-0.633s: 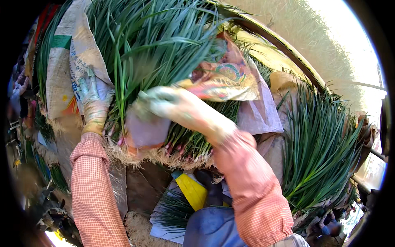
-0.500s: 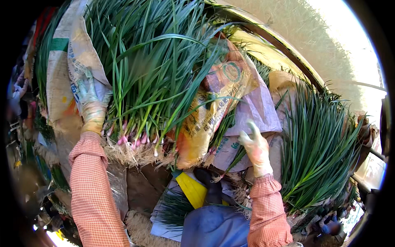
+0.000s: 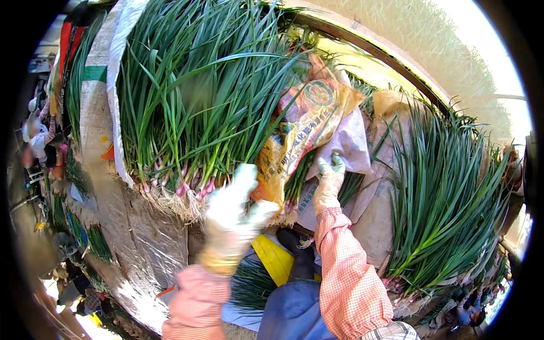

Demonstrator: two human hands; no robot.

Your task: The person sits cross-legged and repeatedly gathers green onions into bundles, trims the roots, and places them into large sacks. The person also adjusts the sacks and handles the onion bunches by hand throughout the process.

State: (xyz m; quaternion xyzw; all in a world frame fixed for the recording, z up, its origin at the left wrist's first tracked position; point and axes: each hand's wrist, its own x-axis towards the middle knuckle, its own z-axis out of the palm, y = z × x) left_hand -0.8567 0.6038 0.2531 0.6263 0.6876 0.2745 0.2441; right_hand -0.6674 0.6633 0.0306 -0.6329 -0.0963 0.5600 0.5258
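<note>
A large bundle of green garlic (image 3: 198,96), with pinkish bulbs and pale roots at its near end, fills the upper left. My left hand (image 3: 232,218), gloved and blurred by motion, hovers in front of the roots with thumb and fingers apart and nothing between them. Right of the bundle lies a crumpled yellow-orange printed sack (image 3: 306,130), partly over a lavender woven sack (image 3: 348,144). My gloved right hand (image 3: 330,184) grips the lavender sack's lower edge. More green stalks (image 3: 297,184) show between the two sacks.
Another heap of green garlic (image 3: 447,198) stands at the right. A white woven sack (image 3: 99,102) edges the left bundle. Below are a yellow piece (image 3: 273,260), a dark boot (image 3: 294,249) and my blue-covered lap (image 3: 292,311). Several people are far left and lower right.
My left hand has left the white sack at the left and moved right, to before the roots. My right hand has moved up and left onto the lavender sack.
</note>
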